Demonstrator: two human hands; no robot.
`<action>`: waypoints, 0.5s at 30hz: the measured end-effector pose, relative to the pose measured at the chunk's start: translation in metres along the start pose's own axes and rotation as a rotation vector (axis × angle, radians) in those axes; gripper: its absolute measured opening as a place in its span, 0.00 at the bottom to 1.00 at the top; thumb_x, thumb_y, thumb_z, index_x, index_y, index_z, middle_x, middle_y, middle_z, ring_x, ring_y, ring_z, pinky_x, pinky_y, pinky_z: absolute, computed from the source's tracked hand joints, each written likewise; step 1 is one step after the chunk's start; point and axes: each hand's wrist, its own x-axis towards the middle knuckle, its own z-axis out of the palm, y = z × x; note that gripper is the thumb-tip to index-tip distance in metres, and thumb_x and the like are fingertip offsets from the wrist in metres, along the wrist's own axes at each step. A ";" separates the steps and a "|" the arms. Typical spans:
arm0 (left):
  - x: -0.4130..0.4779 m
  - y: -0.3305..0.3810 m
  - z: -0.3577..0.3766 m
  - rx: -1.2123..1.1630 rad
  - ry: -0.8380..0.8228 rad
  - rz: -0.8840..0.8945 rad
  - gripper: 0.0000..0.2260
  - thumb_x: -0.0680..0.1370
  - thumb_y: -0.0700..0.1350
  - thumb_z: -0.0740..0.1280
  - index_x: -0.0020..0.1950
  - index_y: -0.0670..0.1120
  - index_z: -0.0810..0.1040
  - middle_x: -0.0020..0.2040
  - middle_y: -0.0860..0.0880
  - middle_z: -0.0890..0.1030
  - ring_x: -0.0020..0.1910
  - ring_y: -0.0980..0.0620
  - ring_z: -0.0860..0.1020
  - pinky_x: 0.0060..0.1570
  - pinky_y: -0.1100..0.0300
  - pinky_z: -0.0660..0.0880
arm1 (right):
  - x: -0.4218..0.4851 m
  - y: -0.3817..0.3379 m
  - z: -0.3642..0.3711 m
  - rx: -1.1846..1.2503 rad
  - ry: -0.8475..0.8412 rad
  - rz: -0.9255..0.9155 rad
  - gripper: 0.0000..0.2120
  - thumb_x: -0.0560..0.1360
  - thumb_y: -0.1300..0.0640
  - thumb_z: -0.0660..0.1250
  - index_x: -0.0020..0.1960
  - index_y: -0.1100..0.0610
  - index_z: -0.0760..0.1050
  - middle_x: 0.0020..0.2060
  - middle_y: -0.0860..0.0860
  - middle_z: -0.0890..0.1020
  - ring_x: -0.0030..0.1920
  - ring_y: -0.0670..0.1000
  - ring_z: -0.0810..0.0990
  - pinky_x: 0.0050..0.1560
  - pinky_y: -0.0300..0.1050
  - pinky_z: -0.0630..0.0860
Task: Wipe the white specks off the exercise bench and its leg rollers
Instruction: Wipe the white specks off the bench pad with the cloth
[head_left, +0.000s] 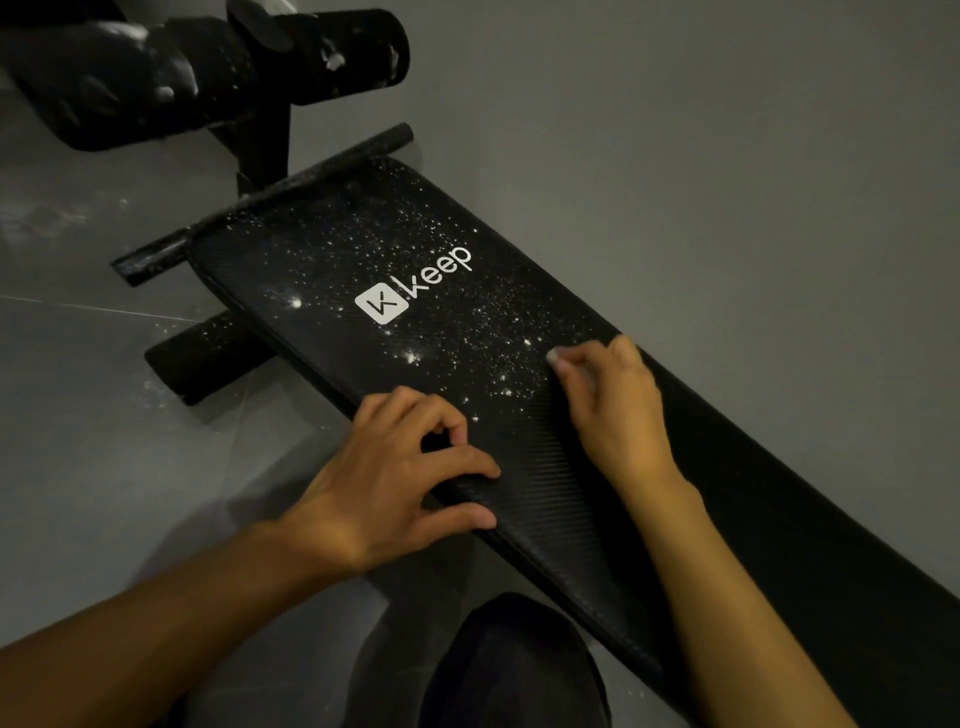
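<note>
The black exercise bench pad (322, 270) with a white "keep" logo (415, 286) runs from upper left to lower right. White specks are scattered thickly around the logo, while the strip near my hands looks dark. My left hand (384, 483) rests on the pad's near edge, fingers spread and thumb over the side. My right hand (613, 405) lies on the pad at the edge of the specks, blurred, fingers curled together with a pale spot at their tips. The upper leg rollers (337, 47) at top left carry white smears. A lower roller (208, 353) sticks out beside the pad.
A speckled black crossbar (156, 254) runs along the pad's far end, joined to an upright post (265, 145). Grey floor tiles (727, 156) surround the bench, dusted white at the left. My dark-clothed knee (514, 670) is at the bottom centre.
</note>
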 end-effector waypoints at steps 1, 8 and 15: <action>0.000 0.000 -0.001 -0.003 -0.005 -0.003 0.17 0.75 0.69 0.67 0.57 0.61 0.81 0.53 0.55 0.74 0.53 0.52 0.71 0.56 0.59 0.58 | -0.016 -0.001 -0.002 0.006 -0.039 -0.088 0.13 0.82 0.47 0.63 0.63 0.47 0.77 0.49 0.44 0.70 0.42 0.42 0.74 0.42 0.35 0.74; 0.001 0.000 0.000 -0.010 0.013 0.007 0.17 0.76 0.69 0.66 0.57 0.61 0.80 0.52 0.55 0.74 0.53 0.53 0.71 0.55 0.58 0.59 | -0.012 0.029 -0.010 -0.026 -0.036 -0.125 0.12 0.81 0.44 0.63 0.58 0.48 0.79 0.47 0.43 0.71 0.43 0.42 0.75 0.43 0.43 0.78; 0.001 0.000 0.001 -0.016 0.012 -0.003 0.17 0.76 0.69 0.65 0.58 0.62 0.79 0.52 0.56 0.73 0.53 0.53 0.71 0.56 0.58 0.59 | 0.052 0.017 0.005 0.029 0.067 0.115 0.11 0.83 0.49 0.63 0.60 0.53 0.78 0.55 0.51 0.74 0.43 0.41 0.73 0.42 0.36 0.71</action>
